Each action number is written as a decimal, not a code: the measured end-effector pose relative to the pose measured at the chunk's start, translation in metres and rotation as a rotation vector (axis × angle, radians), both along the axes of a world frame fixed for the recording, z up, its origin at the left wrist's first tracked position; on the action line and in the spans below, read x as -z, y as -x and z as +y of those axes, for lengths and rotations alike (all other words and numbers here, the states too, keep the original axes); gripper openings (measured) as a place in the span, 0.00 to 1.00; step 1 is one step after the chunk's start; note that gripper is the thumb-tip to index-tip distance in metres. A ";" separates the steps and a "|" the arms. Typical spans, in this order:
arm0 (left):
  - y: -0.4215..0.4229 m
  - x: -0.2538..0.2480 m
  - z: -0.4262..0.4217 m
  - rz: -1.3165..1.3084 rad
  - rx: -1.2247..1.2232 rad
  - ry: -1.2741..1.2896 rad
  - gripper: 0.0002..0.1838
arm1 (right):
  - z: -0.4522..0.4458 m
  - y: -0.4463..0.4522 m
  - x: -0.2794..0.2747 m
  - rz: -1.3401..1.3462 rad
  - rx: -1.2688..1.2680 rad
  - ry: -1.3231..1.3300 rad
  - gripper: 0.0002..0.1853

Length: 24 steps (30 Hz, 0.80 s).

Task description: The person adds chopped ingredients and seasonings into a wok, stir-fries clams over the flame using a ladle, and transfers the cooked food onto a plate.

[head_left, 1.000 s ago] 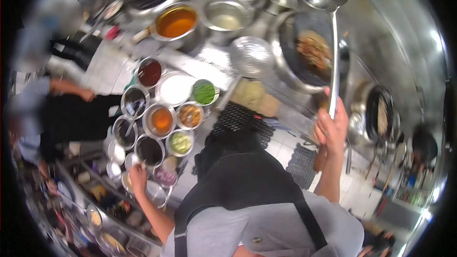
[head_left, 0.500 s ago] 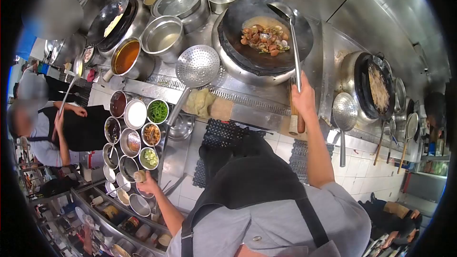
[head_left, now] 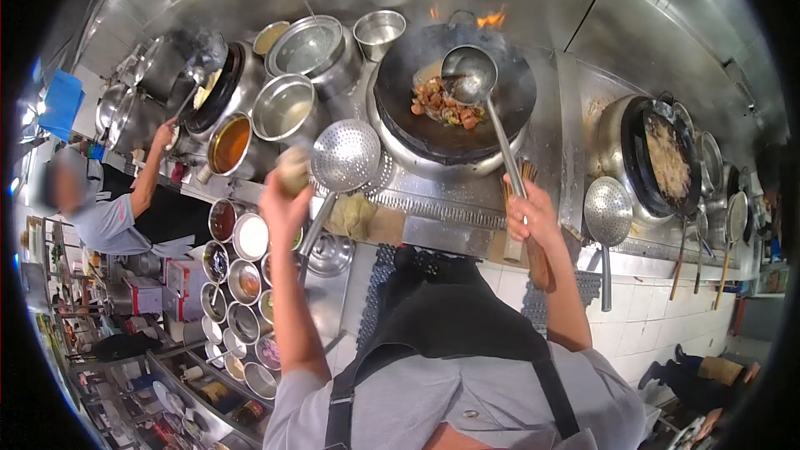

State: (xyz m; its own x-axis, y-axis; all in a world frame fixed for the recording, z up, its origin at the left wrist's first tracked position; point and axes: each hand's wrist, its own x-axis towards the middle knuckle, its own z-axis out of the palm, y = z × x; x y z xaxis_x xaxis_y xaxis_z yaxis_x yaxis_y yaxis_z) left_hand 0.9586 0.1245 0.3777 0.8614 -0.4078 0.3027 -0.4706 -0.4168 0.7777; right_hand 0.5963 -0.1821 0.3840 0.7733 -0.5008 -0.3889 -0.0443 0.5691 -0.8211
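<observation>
Steel, long-handled, round-bowled ladle (head_left: pixel 469 75) is gripped by the right hand (head_left: pixel 533 210), fingers wrapped round the shaft; its bowl is held over the wide, black, round-bottomed wok (head_left: pixel 518 96), above the brown, chunky food (head_left: pixel 446 108); contact with the food cannot be told. A small, pale, rounded container (head_left: pixel 293 170), blurred, is clasped by the left hand (head_left: pixel 286 207), raised just beside the flat, perforated steel strainer (head_left: pixel 346 154); its contents cannot be told. For good control, the ladle should be kept low and level over the food, the grip held well back from the orange flames (head_left: pixel 492 19) at the wok's far rim; the pale container is best kept upright and clear of the strainer. Containers: orange liquid (head_left: pixel 230 146) is held in a deep steel pot left of the strainer; cloudy, pale liquid (head_left: pixel 284 107) in the wider steel pot next to it. Small, round steel tubs are clustered lower left: white contents (head_left: pixel 251 237) in one, dark red sauce (head_left: pixel 222 220) in its neighbour, purple, chopped pieces (head_left: pixel 268 353) in another. Pale, frothy contents (head_left: pixel 667 154) are seen in the right-hand wok.
</observation>
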 end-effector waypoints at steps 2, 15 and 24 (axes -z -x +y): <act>-0.012 0.008 -0.070 -0.055 0.081 -0.239 0.32 | 0.009 -0.007 -0.003 -0.032 -0.017 -0.047 0.26; 0.014 0.019 -0.246 -0.273 0.349 -0.861 0.24 | 0.019 -0.031 0.016 -0.039 -0.065 -0.084 0.25; 0.006 0.021 -0.237 -0.275 0.384 -0.925 0.23 | 0.009 -0.032 0.020 -0.069 -0.006 -0.222 0.26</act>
State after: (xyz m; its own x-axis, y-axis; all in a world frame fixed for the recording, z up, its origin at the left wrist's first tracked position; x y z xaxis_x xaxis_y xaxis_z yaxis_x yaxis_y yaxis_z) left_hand 0.9530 -0.1127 0.3562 0.5732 -0.8130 -0.1017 -0.8105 -0.5809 0.0753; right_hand 0.6281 -0.1727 0.3640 0.8047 -0.4041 -0.4349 0.0040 0.7363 -0.6767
